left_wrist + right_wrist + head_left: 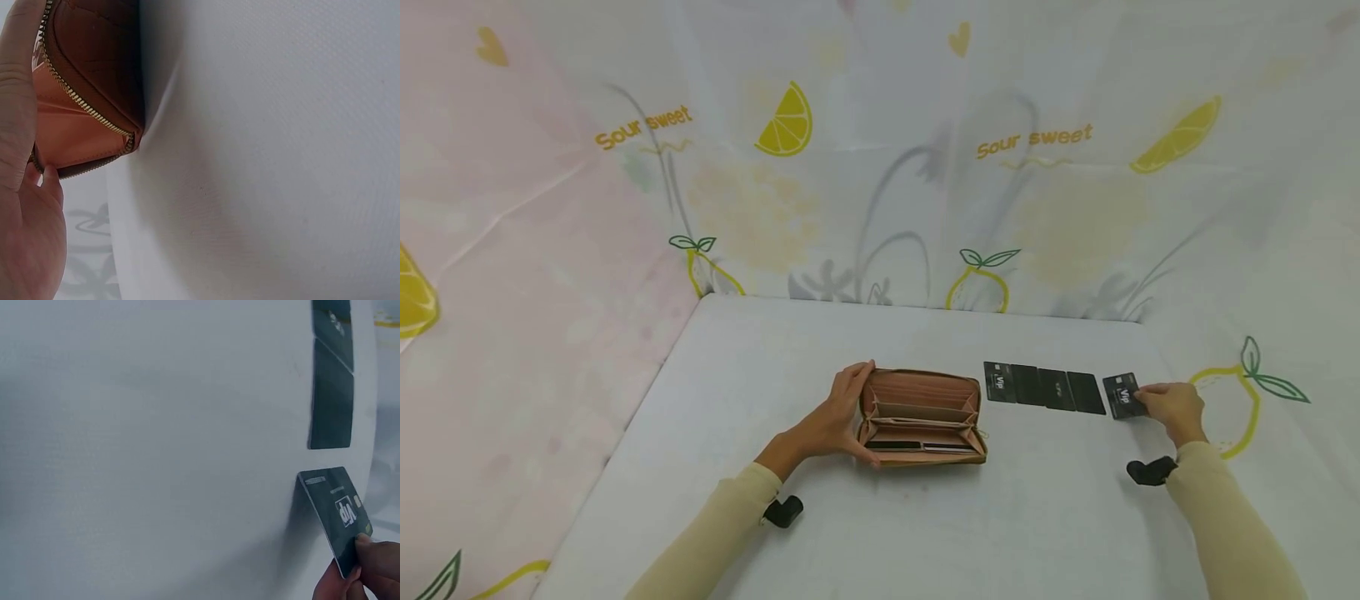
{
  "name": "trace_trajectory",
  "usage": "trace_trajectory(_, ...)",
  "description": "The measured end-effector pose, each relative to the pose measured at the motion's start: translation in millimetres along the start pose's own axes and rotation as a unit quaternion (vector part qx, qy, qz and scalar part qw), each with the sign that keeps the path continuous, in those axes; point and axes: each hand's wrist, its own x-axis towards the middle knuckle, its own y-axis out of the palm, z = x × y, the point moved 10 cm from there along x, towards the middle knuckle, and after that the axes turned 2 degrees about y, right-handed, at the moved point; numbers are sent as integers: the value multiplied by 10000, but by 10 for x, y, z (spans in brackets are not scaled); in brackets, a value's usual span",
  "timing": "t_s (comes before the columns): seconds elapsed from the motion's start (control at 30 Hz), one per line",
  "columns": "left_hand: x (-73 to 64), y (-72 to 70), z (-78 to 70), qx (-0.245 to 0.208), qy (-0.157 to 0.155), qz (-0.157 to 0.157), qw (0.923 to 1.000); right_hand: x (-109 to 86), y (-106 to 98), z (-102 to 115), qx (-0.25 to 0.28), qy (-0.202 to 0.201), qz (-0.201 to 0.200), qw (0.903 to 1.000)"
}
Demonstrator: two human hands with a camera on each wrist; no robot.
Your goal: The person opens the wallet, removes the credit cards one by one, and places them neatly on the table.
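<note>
A brown zip-around wallet (922,410) stands open on the white table, its pleated compartments facing up. My left hand (835,417) grips its left end, thumb at the near edge and fingers at the far edge. In the left wrist view the wallet's gold zip teeth (81,100) run along the rim beside the hand. Dark cards (895,446) show in the wallet's near pocket. At the right, my right hand (1176,408) pinches a black VIP card (337,512) by one end, tilted, with its shadow on the table.
Several black cards (1051,387) lie in a row between the wallet and the held card. The white table (925,533) meets a lemon-printed curtain (880,167) at the back and sides. A black wrist camera mount (1150,472) sits by each sleeve.
</note>
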Motion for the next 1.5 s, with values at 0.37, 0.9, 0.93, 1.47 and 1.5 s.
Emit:
trace_trajectory(0.37, 18, 7, 2, -22, -87, 9, 10000, 49, 85, -21, -176, 69, -171, 9997)
trace_trajectory(0.9, 22, 14, 4, -134, -166, 72, 9997, 12, 246, -132, 201, 677, 164, 9974)
trace_trajectory(0.93, 22, 17, 6, -142, -190, 93, 9997, 6, 253, -138, 235, 714, 194, 9970)
trace_trajectory(1.47, 26, 24, 15, 44, -196, 82, 9998, -23, 266, -134, 362, 732, 96, 9966)
trace_trajectory(1.5, 26, 24, 11, 57, -190, 81, 9998, -18, 261, -127, 360, 683, 80, 9970)
